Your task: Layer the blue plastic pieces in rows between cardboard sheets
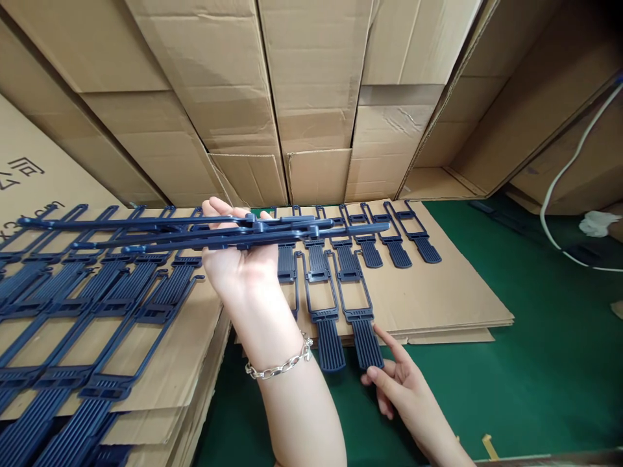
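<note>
My left hand [243, 269] is raised with its palm up and wears a chain bracelet. Across that palm and its fingers lies a stack of several dark blue plastic frames [233, 235], seen edge-on, with the fingertips showing behind. Low and to the right, my right hand [396, 379] has its thumb and fingers at the ribbed end of another blue plastic frame [368, 344]. This frame lies on cardboard, its ribbed end sticking out over the front edge. Beside it is a similar frame [331, 344].
Cardboard sheets [438, 298] carry rows of blue frames over a green table [549, 383]. On the left, a higher cardboard stack [165, 383] holds more frames. Large cardboard boxes [316, 130] stand behind. A white cable [548, 214] hangs at right.
</note>
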`<state>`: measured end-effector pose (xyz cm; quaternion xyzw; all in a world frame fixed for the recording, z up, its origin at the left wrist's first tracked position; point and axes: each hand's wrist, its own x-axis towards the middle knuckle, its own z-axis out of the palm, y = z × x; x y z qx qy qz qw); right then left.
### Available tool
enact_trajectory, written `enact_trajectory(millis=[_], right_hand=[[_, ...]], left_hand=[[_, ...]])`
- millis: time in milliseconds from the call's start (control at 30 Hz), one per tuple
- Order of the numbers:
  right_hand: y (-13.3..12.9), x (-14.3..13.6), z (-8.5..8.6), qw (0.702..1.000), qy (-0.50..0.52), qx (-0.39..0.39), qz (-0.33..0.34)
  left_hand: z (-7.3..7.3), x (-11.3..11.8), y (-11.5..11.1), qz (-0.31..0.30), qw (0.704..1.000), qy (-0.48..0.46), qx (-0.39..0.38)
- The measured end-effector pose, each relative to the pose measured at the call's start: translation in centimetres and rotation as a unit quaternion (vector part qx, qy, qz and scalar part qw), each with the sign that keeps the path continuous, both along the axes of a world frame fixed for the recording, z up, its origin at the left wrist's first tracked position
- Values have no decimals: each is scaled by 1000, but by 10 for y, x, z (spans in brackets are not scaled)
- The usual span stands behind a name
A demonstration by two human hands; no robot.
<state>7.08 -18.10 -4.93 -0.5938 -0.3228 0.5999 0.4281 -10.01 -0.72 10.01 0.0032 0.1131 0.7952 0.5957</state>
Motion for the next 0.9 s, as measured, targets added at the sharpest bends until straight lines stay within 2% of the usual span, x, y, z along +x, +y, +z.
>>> enact_trajectory(millis=[100, 200, 267, 333, 433, 500, 600, 667, 733, 900], right_hand=[[-3, 5, 2, 990, -126, 42, -43], [-1, 19, 4, 957, -250, 110, -99], [6, 31, 8, 940, -284, 148, -114], [17, 41, 14, 937, -266, 189, -121], [37, 50, 28, 950, -164, 237, -121], [49, 51, 39, 960, -86, 250, -91], [61, 48, 52, 964, -17, 267, -11], [66, 44, 56, 961, -13, 276, 20], [70, 39, 58, 959, -27, 282, 22], [75, 35, 63, 949, -71, 306, 33]], left_hand=[[-1, 2, 2, -7, 1000, 23, 3], [-3, 5, 3, -46, 998, 46, 6], [-3, 10, 3, -72, 994, 74, 27], [-4, 16, 3, -97, 986, 121, 65], [-6, 28, 6, -165, 961, 191, 108], [-8, 38, 7, -222, 937, 233, 132], [-10, 52, 4, -291, 899, 275, 179], [-9, 60, -2, -330, 875, 284, 214], [-8, 65, -11, -364, 852, 293, 238], [-4, 76, -24, -430, 808, 317, 250]])
